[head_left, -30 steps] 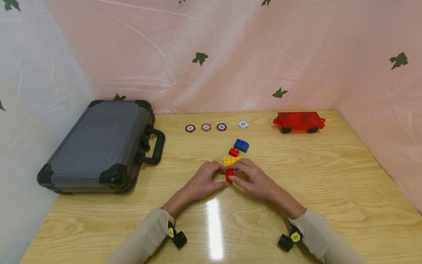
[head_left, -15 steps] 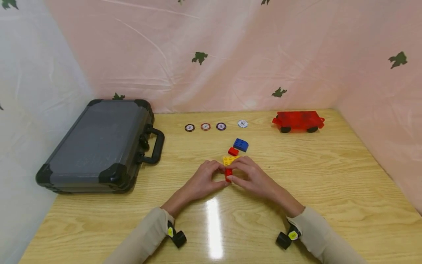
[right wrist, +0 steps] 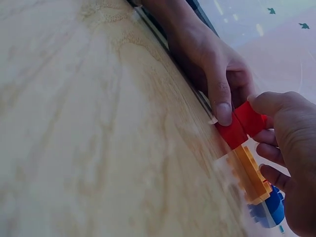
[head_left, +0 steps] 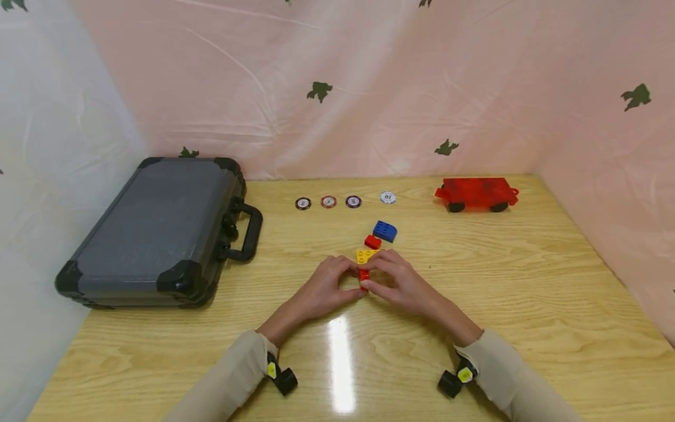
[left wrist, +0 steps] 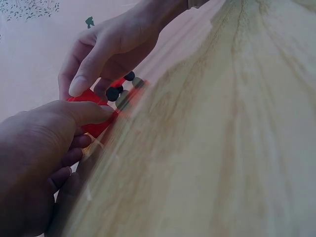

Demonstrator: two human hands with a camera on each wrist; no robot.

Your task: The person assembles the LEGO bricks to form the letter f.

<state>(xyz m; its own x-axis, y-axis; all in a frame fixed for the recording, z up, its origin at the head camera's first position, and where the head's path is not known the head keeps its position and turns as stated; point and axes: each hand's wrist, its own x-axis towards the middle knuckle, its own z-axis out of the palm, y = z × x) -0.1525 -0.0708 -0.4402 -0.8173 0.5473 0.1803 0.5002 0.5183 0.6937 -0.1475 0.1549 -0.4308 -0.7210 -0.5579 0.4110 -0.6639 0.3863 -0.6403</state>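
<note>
Left hand (head_left: 329, 288) and right hand (head_left: 402, 285) pinched, thumbs close to fingers, lower red brick (right wrist: 231, 135) and upper red brick (right wrist: 251, 119) between them; yellow brick (head_left: 364, 257) lay just beyond the grip. Apparent step: joining the reds; next move likely called for even pressure

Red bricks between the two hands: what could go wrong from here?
The upper red brick, in the right hand's fingertips, might slip or sit crooked against the lower red brick, in the left hand's.

The right hand also partly covers the yellow brick in the head view, so it could nudge that toward the small red brick beyond.
</note>
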